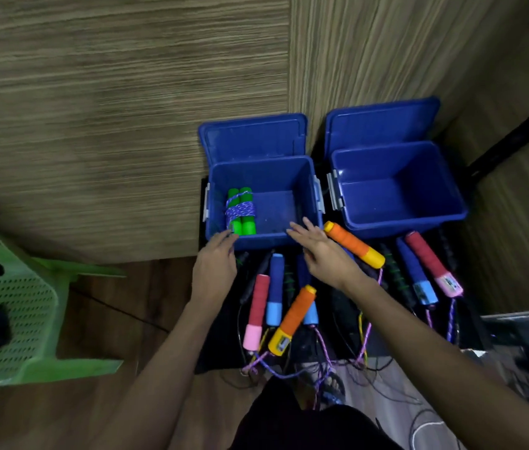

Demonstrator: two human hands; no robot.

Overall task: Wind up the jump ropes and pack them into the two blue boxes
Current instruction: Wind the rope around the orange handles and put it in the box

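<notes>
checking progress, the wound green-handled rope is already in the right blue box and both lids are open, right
Not quite. The head view shows the wound green-handled rope in the left blue box, not the right blue box, which holds nothing. Both lids are open, as you said.

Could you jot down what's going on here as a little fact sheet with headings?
left box: lid open, holds one wound green-handled rope
right box: lid open, nothing visible inside
loose ropes: orange handles, red, blue, lying unwound in front of the boxes
left hand: open, at the left box's near rim
right hand: open, fingers straight, above the loose handles
side: green plastic chair
</notes>
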